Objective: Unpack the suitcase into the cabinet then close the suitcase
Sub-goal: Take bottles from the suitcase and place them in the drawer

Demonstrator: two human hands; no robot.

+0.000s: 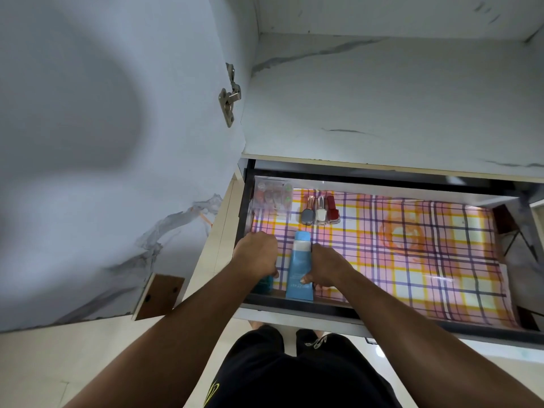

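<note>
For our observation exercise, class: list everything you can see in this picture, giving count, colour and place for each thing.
drawer: one, dark frame, pulled open under the shelf
liner: one, pink, yellow and purple checks, drawer floor
tall tube: one, blue and white, drawer front
small tube: one, teal, under the left hand, mostly hidden
nail polish bottles: three, grey, white, red, side by side at the back
clear pouch: one, back left corner
door: one, white marbled, open at left
hinge: one, metal, on the door
left hand: holds the small tube
right hand: holds the tall tube

Both arms extended forward; left hand (pixel 256 254) and right hand (pixel 325 267) curled, knuckles up.
</note>
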